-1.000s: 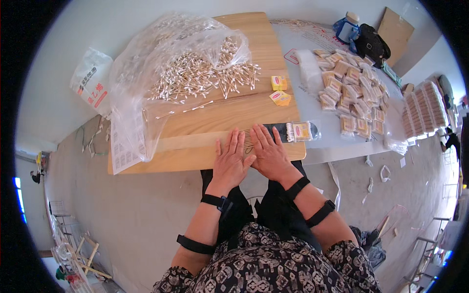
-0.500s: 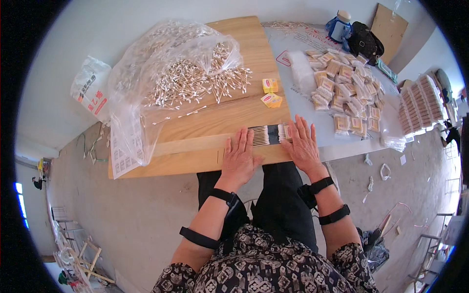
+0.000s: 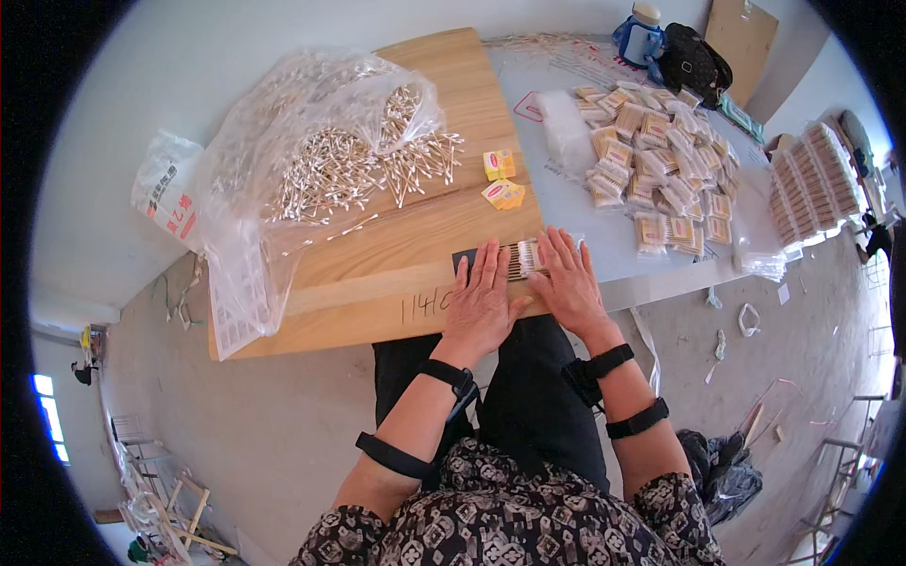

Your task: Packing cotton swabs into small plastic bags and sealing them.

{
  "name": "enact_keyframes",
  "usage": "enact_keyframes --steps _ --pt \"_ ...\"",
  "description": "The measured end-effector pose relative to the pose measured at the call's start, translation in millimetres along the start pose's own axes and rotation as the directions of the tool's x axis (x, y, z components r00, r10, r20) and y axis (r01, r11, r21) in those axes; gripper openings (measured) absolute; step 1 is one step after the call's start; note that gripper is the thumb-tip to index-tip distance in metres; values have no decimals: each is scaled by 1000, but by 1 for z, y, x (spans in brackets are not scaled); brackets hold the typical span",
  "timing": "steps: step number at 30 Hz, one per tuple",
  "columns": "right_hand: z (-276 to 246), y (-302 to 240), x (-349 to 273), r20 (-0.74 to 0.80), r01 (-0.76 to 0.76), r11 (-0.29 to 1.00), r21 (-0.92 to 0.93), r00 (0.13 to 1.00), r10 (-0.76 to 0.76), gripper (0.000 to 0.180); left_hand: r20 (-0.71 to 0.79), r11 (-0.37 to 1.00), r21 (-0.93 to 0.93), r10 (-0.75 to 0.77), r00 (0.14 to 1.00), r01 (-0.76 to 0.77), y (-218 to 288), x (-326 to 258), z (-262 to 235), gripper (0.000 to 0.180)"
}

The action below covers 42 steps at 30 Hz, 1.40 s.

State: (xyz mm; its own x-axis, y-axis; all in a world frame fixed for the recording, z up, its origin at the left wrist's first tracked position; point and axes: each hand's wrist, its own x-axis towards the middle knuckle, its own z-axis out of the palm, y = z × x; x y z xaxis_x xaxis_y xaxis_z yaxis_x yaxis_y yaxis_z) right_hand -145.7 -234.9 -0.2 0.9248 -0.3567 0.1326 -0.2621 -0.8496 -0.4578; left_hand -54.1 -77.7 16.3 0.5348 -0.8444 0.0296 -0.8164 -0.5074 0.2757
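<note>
Near the front edge of the wooden board, my left hand (image 3: 481, 300) lies with its fingers stretched out. Beside it my right hand (image 3: 572, 285) rests flat too, fingers extended and slightly apart. Between and under them is a row of cotton swabs (image 3: 522, 258), side by side; its ends are partly hidden by my hands. A dark flat piece (image 3: 462, 259) shows at my left fingertips. Clear film peeks out beyond my right fingers. A large clear bag (image 3: 283, 113) spills loose cotton swabs (image 3: 330, 174) onto the board. Two small stacks of yellow cards (image 3: 503, 194) lie ahead of my hands.
On the grey sheet at the right is a heap of small clear packs of swabs (image 3: 661, 160), with empty clear bags (image 3: 566, 127) beside it. Stacked packs (image 3: 816, 184) stand at the far right. A blue-and-white jug (image 3: 642, 42) and a black bag (image 3: 694, 64) sit at the back.
A long pale translucent strip along the board's front edge has gone from sight, baring handwritten marks. The dark piece now shows at my left fingertips. My hands have shifted slightly and stay flat.
</note>
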Motion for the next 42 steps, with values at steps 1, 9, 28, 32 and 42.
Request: enact_keyframes --steps 1,9,28,32,42 --pt "6 8 0 -4 -2 1000 1 1000 2 62 -2 1000 -29 10 1000 -10 0 3 -1 72" --pt "27 31 23 240 59 -462 885 792 562 43 -328 591 -807 -427 843 -16 2 32 29 58" --pt "31 9 31 202 -67 -247 967 790 578 37 -196 -118 -944 -552 811 -308 46 58 44 66" --pt "33 11 32 270 -11 -405 914 762 589 47 -211 42 -969 -655 725 -244 43 49 47 60" --pt "48 47 20 289 12 -444 896 745 602 41 -158 144 -985 -564 810 -92 14 35 27 54"
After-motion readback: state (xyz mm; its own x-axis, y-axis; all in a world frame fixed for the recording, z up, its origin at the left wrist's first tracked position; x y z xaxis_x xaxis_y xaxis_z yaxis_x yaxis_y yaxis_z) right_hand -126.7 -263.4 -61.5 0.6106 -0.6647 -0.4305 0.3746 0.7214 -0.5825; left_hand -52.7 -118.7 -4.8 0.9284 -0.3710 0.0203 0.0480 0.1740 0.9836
